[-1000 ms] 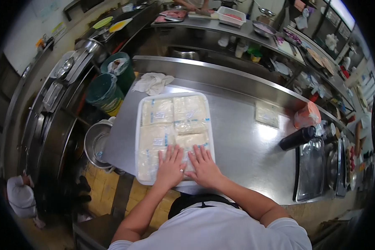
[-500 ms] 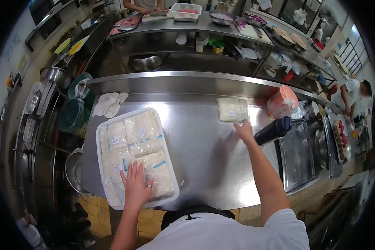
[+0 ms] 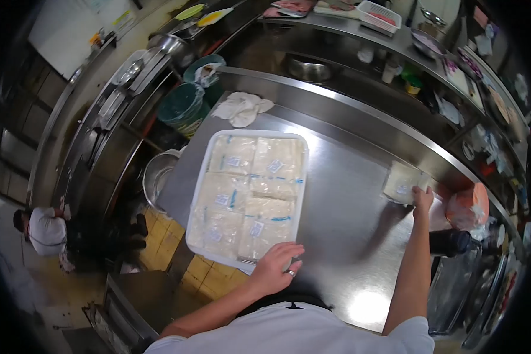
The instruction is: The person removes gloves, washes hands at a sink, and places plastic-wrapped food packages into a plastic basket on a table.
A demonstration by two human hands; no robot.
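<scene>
A white tray (image 3: 304,177) filled with several flat, clear-wrapped pale packs (image 3: 272,156) lies on the steel table. At its lower right corner is my left hand (image 3: 277,266), fingers curled, with a ring on one finger; what it holds, if anything, is hard to make out. My right hand (image 3: 422,197) grips the right edge of a single wrapped pack (image 3: 402,182), whose near side looks slightly raised off the table.
A white cloth (image 3: 242,108) lies behind the tray. To the right are an orange container (image 3: 469,206), a dark bottle (image 3: 450,242) and metal trays (image 3: 456,289). Green bins (image 3: 182,106) and a metal pot (image 3: 157,177) stand left. A person (image 3: 46,231) is at far left.
My right hand has left the tray, reached right and taken hold of the single pack. My left hand has slid off the packs to the tray's near corner. The view has swung about.
</scene>
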